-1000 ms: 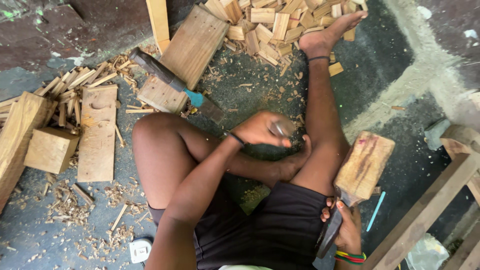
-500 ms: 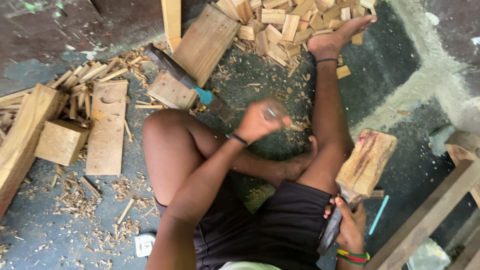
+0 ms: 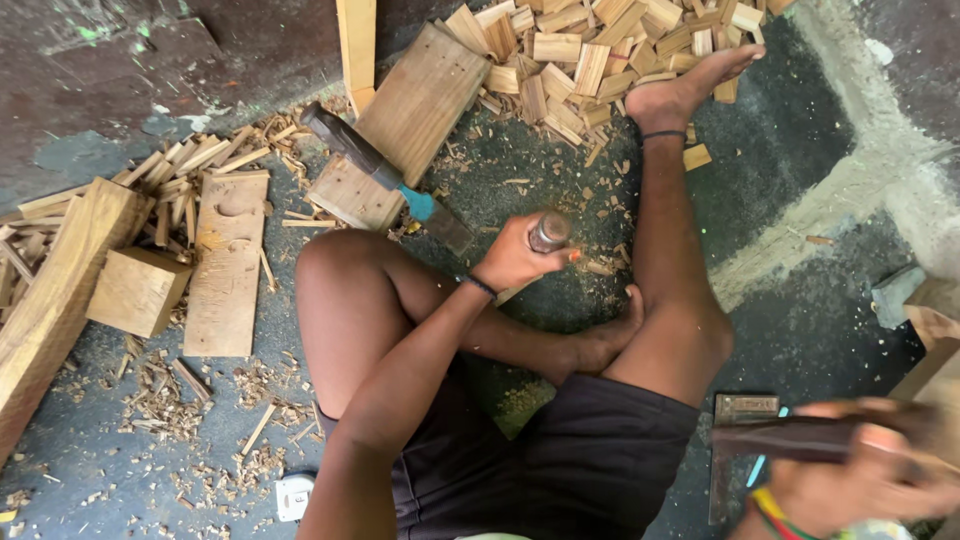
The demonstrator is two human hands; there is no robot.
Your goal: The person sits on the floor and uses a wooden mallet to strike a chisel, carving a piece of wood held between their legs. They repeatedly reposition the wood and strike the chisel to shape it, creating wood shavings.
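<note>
- A long pale wooden beam (image 3: 55,300) lies far to the left of the left hand, slanting across the dark concrete floor (image 3: 820,330).
- Just beside the beam sits a small square wooden block (image 3: 137,290), and next to that a flat worn plank with a scooped notch (image 3: 226,262), with a bundle of thin wooden strips (image 3: 190,160) above them.
- Loose pale wood shavings (image 3: 170,400) lie scattered below the plank, left of the bent knee.
- A dark-handled hatchet with a blue-painted neck (image 3: 385,180) rests across a wide flat wooden board (image 3: 420,95), up and to the left of the left hand; its blade end lies near that hand.
- The left hand (image 3: 515,255) is closed in a fist around a round-topped metal-capped tool handle (image 3: 549,231), held upright over the floor between the legs; a dark band circles the wrist.
- A heap of short cut wooden pieces (image 3: 600,45) lies above the left hand, touching the outstretched foot (image 3: 690,85).
- The right hand (image 3: 860,480), blurred at the lower right edge, is wrapped around a dark flat blade-like tool (image 3: 790,438); how tight the grip is cannot be told through the blur. Coloured bangles show at the wrist.
- A pale wooden frame piece (image 3: 940,340) stands just beyond the right hand at the picture's edge.
</note>
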